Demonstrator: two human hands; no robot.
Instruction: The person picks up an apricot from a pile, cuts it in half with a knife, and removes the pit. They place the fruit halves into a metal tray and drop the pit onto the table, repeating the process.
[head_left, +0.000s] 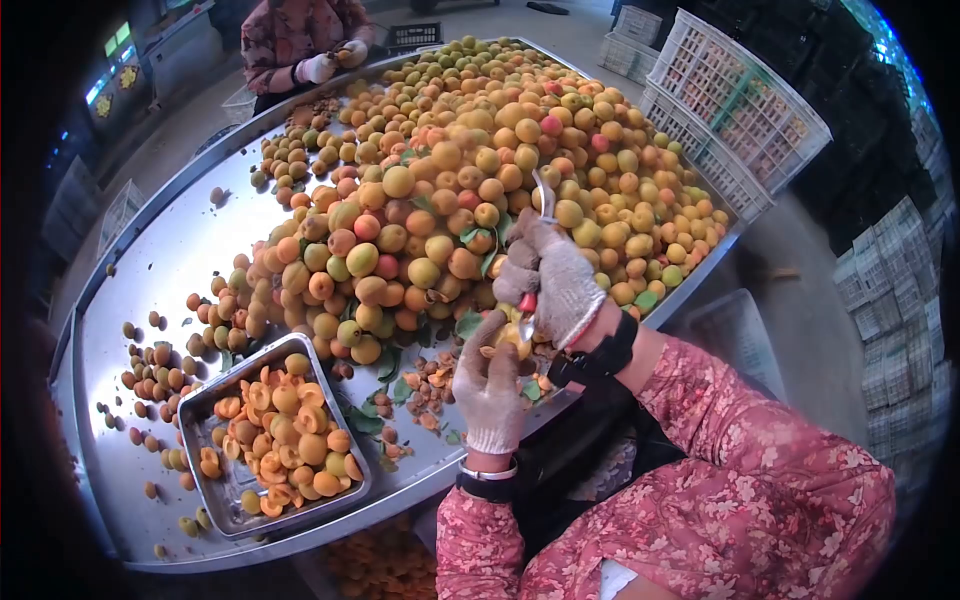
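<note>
My gloved left hand [487, 385] is closed around an apricot [516, 340] at the near edge of the metal table. Just above it, my gloved right hand [556, 278] grips a small metal tool [544, 200] with a red part at the handle. One bright end of the tool sticks up past my fingers; the other points down at the apricot. A big heap of apricots [430, 240] fills the table in front of both hands. Pits and scraps [430, 388] lie beside my left hand. Left of these, a metal tray [190, 440] holds halved and opened apricots [285, 430].
The metal table [120, 330] has a raised rim and scattered apricots on its left. Another person [305, 50] with gloved hands works at the far side. Plastic crates [735, 95] stand at the right, with more stacked crates [885, 310] behind. A translucent bin [735, 340] is beside the table.
</note>
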